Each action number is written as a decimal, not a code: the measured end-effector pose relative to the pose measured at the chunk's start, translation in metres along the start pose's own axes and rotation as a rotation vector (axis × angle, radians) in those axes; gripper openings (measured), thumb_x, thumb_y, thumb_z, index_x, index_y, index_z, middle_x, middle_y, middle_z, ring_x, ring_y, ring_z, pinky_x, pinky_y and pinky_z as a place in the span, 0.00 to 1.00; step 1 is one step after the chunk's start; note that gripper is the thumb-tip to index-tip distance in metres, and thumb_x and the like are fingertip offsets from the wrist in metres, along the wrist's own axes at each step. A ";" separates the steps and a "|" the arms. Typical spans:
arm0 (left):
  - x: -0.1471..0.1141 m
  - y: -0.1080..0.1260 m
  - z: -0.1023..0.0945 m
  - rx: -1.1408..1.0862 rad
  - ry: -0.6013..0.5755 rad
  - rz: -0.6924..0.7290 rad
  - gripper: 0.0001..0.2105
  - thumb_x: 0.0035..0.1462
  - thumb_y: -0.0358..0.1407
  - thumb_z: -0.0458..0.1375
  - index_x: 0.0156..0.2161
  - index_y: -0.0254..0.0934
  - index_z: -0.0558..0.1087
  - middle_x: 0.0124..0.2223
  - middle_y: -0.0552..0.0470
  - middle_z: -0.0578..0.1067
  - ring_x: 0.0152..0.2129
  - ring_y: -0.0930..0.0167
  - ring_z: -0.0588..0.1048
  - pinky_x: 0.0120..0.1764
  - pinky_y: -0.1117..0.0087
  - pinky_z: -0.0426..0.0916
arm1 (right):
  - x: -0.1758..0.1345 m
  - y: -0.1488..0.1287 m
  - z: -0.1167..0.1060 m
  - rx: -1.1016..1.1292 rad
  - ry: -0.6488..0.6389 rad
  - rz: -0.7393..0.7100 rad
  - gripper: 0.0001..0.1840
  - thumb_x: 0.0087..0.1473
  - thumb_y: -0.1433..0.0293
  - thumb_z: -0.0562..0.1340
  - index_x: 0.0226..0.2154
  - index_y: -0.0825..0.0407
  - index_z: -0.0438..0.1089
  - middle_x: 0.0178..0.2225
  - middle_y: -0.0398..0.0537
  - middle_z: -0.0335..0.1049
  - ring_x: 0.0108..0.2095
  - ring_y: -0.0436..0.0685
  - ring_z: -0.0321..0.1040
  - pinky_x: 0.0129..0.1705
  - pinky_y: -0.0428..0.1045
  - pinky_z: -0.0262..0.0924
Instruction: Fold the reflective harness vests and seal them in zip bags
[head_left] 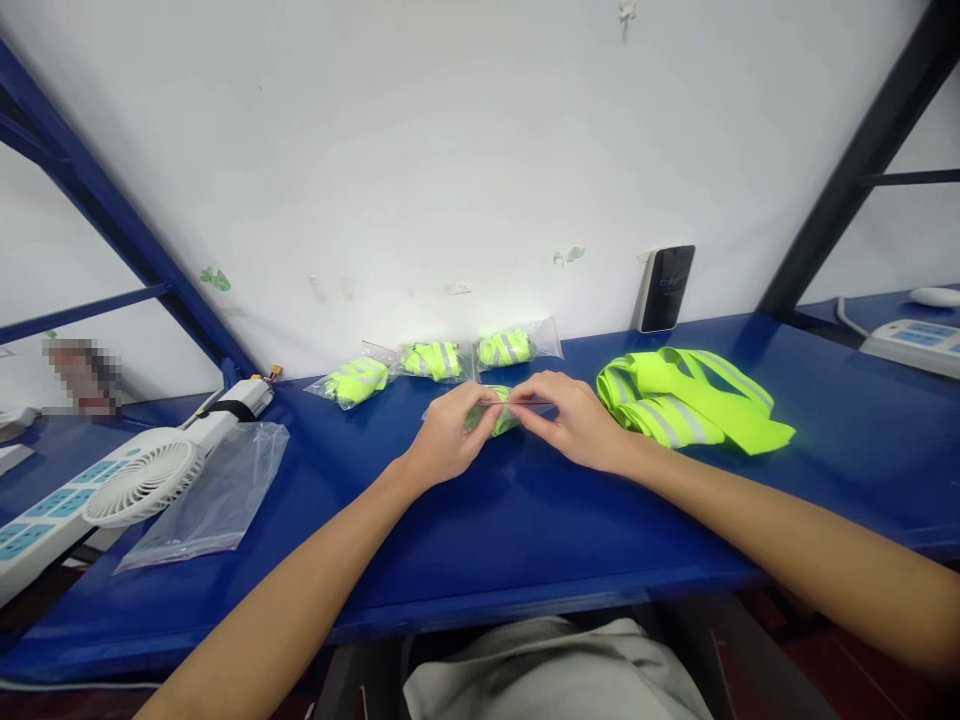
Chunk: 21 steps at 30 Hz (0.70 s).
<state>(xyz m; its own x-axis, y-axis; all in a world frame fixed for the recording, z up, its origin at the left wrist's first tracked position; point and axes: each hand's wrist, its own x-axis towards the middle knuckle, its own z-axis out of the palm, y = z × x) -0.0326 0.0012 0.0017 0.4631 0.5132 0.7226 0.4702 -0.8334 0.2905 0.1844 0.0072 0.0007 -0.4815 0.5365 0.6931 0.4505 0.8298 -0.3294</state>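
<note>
Both hands pinch the top edge of a clear zip bag (499,408) with a rolled fluorescent yellow reflective strap inside. My left hand (454,428) grips the edge on the left between thumb and fingers. Close beside it, my right hand (566,418) pinches the same edge on the right. The fingers hide much of the bag. Behind it along the wall lie three similar bagged straps: one on the left (358,380), one in the middle (433,360) and one on the right (506,348). Loose yellow reflective straps (682,400) lie in a heap by my right forearm.
On the left of the blue table (525,540) lie a flat clear zip bag (217,490), a white fan (146,480) and a power strip (56,515). A phone (667,288) leans on the wall at the back right. Metal frame posts flank the table.
</note>
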 end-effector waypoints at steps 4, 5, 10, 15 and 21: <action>-0.001 -0.002 -0.001 0.000 -0.010 -0.027 0.06 0.67 0.35 0.54 0.40 0.37 0.71 0.34 0.51 0.75 0.30 0.72 0.73 0.37 0.70 0.67 | 0.000 0.000 -0.001 0.017 0.014 -0.014 0.06 0.65 0.68 0.60 0.38 0.50 0.73 0.35 0.48 0.76 0.37 0.56 0.71 0.42 0.51 0.63; -0.001 -0.002 -0.001 -0.001 -0.012 -0.028 0.06 0.67 0.35 0.54 0.40 0.37 0.71 0.34 0.51 0.75 0.30 0.72 0.73 0.37 0.70 0.67 | 0.000 0.000 -0.001 0.023 0.017 -0.012 0.06 0.65 0.69 0.60 0.38 0.50 0.73 0.35 0.47 0.76 0.37 0.56 0.71 0.41 0.51 0.63; -0.001 0.000 0.001 0.008 -0.008 0.000 0.05 0.67 0.34 0.53 0.40 0.37 0.70 0.34 0.51 0.74 0.30 0.72 0.72 0.36 0.71 0.66 | -0.001 0.000 0.001 0.002 0.023 -0.019 0.05 0.64 0.69 0.60 0.37 0.51 0.72 0.34 0.47 0.75 0.36 0.55 0.70 0.41 0.51 0.61; -0.001 0.001 0.004 0.017 -0.007 0.010 0.05 0.66 0.34 0.53 0.40 0.37 0.70 0.34 0.51 0.75 0.30 0.72 0.72 0.36 0.70 0.67 | -0.001 -0.002 0.002 -0.044 -0.024 -0.024 0.05 0.65 0.70 0.57 0.37 0.51 0.68 0.34 0.47 0.73 0.36 0.55 0.68 0.42 0.52 0.59; 0.002 0.004 0.002 -0.013 -0.029 -0.028 0.04 0.62 0.34 0.57 0.35 0.37 0.71 0.32 0.51 0.76 0.28 0.72 0.73 0.35 0.70 0.67 | -0.003 -0.004 0.003 -0.088 -0.065 -0.071 0.05 0.65 0.70 0.56 0.37 0.51 0.67 0.33 0.47 0.73 0.36 0.57 0.68 0.42 0.53 0.58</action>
<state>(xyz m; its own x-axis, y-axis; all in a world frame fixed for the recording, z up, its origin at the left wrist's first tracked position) -0.0288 -0.0006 0.0031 0.4720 0.5417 0.6955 0.4735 -0.8213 0.3183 0.1814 0.0032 -0.0021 -0.5612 0.4879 0.6686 0.4766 0.8509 -0.2209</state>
